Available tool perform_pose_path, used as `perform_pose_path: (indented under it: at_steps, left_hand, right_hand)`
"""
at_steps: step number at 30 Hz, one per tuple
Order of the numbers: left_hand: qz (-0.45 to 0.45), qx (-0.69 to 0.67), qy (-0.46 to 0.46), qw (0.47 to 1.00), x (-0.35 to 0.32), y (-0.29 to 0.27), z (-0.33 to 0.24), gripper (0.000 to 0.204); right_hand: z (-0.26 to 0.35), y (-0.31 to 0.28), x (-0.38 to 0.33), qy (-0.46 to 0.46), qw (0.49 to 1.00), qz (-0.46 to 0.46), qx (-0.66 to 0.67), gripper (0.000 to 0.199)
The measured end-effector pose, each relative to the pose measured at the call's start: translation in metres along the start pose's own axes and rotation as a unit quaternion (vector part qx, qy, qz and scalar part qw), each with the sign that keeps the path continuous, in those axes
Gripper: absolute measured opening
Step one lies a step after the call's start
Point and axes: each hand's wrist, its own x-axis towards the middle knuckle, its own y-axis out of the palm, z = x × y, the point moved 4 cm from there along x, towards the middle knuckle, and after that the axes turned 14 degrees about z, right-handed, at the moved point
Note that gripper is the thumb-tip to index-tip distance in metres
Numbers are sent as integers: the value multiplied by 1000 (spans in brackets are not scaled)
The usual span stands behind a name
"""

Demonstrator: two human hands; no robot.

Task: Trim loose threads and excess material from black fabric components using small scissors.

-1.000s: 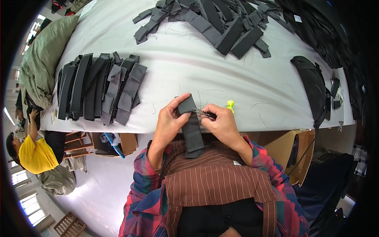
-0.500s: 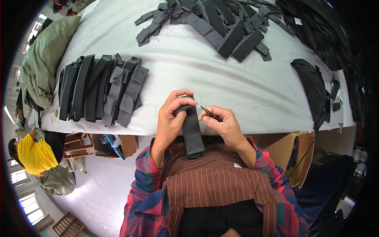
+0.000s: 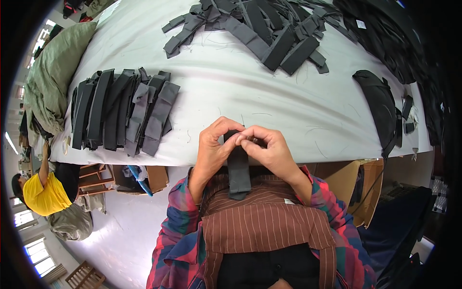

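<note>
A dark grey fabric strip (image 3: 238,174) hangs from my left hand (image 3: 211,148), its upper end pinched between thumb and fingers and its lower end over my striped apron. My right hand (image 3: 272,150) is closed, with its thumb and forefinger tips meeting the left fingertips at the strip's top. Inside the right fingers a bit of the dark thread snips (image 3: 260,142) shows; the blades are hidden. Left of my hands, a row of similar strips (image 3: 118,108) lies side by side on the white-covered table (image 3: 216,89).
At the far side lies a loose heap of dark strips (image 3: 269,36). Black fabric (image 3: 378,108) rests at the right, and a green cloth bundle (image 3: 60,77) at the left. Thread ends dot the cover. Below the table edge stands a cardboard box (image 3: 370,192). A person in yellow (image 3: 48,195) is at left.
My right hand has moved left and met my left fingertips; the snips' points no longer show. The strip has dropped slightly. The person in yellow has raised an arm toward the table.
</note>
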Motion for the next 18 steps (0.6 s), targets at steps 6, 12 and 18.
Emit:
perform_pose_path:
  at_steps: [6,12,18]
  left_hand:
    - [-45,-135,-79,987,-6,1,26,6]
    - [-47,-167,-51,984,-4,1,27,8]
    - [-51,-194,-44,979,-5,4,28,8]
  right_hand:
    - [26,-11,-3,-62,922,-90,-371,24]
    - [18,-27,-4,-118,822,-149,-537,24]
    - [11,-20,1,-145,772,-147,-601,23]
